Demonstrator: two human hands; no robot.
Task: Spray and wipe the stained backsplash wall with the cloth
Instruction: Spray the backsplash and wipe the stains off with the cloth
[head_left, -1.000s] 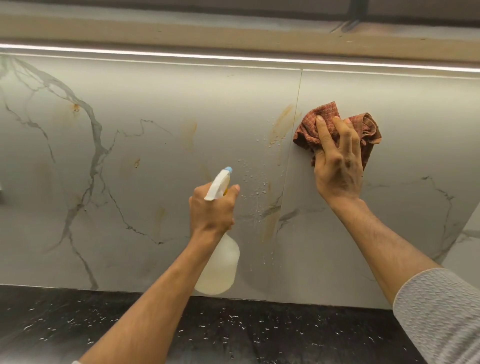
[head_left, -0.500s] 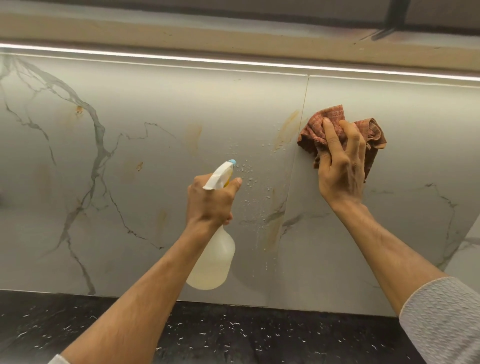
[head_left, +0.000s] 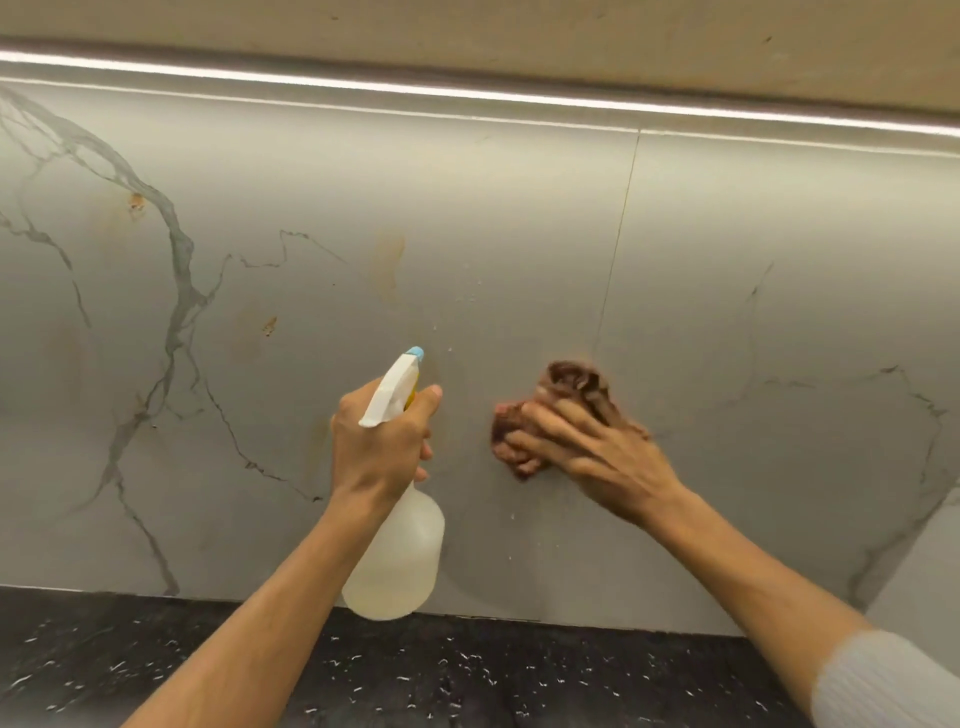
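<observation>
While cloth (head_left: 566, 410) presses, veined backsplash (head_left: 493, 218) shows stains.

A home kitchen is showing here. A marble-veined backsplash (head_left: 519, 218) is rising ahead of both hands, a light strip (head_left: 467, 96) glowing above them, a black speckled countertop (head_left: 467, 670) lying below.

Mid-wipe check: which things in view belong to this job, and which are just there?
In the job:
- spray bottle, in left hand
- cloth, under right hand
- backsplash, stain

Just there:
- black countertop
- light strip
</observation>
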